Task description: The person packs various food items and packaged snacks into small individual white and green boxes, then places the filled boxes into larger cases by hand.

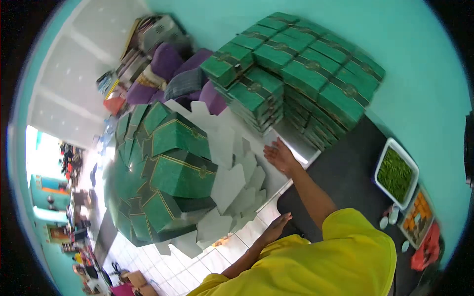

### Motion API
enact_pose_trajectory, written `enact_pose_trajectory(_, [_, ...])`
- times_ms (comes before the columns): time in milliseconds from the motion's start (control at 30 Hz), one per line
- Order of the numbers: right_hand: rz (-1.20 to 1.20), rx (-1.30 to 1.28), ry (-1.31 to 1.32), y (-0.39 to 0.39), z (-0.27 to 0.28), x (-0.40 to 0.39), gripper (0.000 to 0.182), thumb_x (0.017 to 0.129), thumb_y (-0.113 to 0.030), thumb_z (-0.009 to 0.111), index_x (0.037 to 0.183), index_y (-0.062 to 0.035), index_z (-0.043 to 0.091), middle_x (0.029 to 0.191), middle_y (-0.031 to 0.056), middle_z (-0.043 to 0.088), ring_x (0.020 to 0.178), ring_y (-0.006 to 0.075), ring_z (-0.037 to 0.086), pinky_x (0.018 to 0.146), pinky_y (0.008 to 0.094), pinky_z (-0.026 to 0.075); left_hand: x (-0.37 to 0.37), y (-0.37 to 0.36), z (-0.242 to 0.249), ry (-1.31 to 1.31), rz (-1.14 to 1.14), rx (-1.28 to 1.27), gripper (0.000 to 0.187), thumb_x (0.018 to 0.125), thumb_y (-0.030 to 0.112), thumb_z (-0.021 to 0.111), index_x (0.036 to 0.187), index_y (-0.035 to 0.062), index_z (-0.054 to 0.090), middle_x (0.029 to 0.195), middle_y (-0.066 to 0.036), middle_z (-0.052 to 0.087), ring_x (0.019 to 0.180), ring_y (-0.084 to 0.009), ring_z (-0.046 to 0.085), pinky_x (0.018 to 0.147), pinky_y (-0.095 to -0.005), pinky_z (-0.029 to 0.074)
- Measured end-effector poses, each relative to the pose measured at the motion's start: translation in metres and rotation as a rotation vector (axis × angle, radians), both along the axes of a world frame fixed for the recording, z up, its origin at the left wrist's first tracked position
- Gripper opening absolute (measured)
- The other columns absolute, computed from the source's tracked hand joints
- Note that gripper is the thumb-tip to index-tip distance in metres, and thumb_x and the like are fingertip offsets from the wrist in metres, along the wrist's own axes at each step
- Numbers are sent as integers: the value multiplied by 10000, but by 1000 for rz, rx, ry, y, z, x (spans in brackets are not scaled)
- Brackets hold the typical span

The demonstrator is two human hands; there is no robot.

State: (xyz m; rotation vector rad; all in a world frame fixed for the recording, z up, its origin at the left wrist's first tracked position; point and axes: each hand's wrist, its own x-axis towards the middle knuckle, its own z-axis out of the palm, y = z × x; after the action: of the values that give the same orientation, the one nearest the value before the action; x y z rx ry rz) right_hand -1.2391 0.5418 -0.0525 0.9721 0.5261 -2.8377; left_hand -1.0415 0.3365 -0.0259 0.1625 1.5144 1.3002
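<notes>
My right hand (280, 157) reaches over the edge of a pale table (265, 144), fingers spread and holding nothing. It is close to the stacked green boxes (311, 64), which have dark bands and round emblems. Nearer my body, my left hand (275, 229) has its fingers stretched out and appears to hold nothing. To the left of both hands is a big heap of green cardboard box pieces (180, 170) with gold trim. Their grey-white flaps (229, 185) point toward my hands.
A dark table (335, 167) bears a white tray of chopped greens (395, 172), a tray with orange pieces (418, 209) and a red plastic bag (425, 250). Purple chairs (168, 61) with piled items stand behind the heap. White floor tiles (252, 232) show below.
</notes>
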Motion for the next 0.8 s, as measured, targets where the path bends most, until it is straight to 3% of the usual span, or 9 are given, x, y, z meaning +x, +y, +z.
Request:
enact_pose_trajectory(67, [189,126,55,4,3,53,735,959,-484,485,1471,-34,209,1399,227,401,1266,324,438,1064,420,382,7,-1,-8,-7,-62,-4,580,1025,415,364,1417,-13,345,1382,-136,481,1312,-189,412,1086,-302,309])
enact_pose_trajectory(100, [168,73,22,7,4,87,544,974,-419,496,1382,-84,364,1273,155,507,1151,264,520,997,382,441,17,1,-5,-81,7,43,541,1016,353,434,1397,-25,366,1350,-119,506,1309,-175,416,1074,-287,324])
enact_pose_trajectory(133, [148,90,61,7,6,125,534,970,-419,505,1354,-65,392,1258,160,517,1158,264,519,1011,390,436,26,-7,-42,-25,-61,152,498,1011,318,462,1366,-27,411,1324,-98,524,1256,-162,456,1062,-280,337])
enact_pose_trajectory(233, [75,236,-38,8,29,243,527,962,-419,520,1319,-43,426,1244,169,526,1160,262,523,1032,386,422,40,-4,-20,-11,-235,46,461,1000,337,481,1319,4,478,1230,-99,589,1098,-147,537,934,-252,405])
enact_pose_trajectory(367, [-206,379,-154,-12,53,405,510,967,-380,525,1325,-30,427,1233,172,533,1144,259,535,1022,373,430,86,3,-14,-157,-462,40,550,984,460,465,1314,21,491,1240,-83,585,1100,-162,543,943,-289,404])
enact_pose_trajectory(500, [-599,542,-392,-41,49,563,603,910,-439,590,1314,-18,439,1235,188,538,1125,292,545,983,426,456,128,25,-5,-149,-737,42,644,962,524,464,1334,-2,454,1264,-124,568,1168,-196,524,1003,-324,376])
enact_pose_trajectory(600, [-1043,569,-660,-37,43,656,430,900,-427,612,1103,-53,545,956,82,623,822,185,618,703,340,519,166,51,9,-116,-823,20,673,953,538,471,1343,-9,433,1274,-161,555,1216,-221,509,1031,-334,370])
enact_pose_trajectory(667, [-1196,643,-799,-12,27,714,411,899,-410,628,1079,-51,540,896,47,604,716,128,590,598,296,497,196,80,11,-71,-929,84,638,966,507,462,1346,-4,425,1283,-177,546,1212,-251,519,1028,-361,396])
enact_pose_trajectory(800, [-1229,740,-1045,57,-5,796,601,879,-461,632,1284,-51,463,1084,121,600,950,205,583,756,363,497,277,160,1,-17,-1011,49,616,958,480,497,1317,-18,449,1220,-153,575,1111,-230,561,977,-341,429])
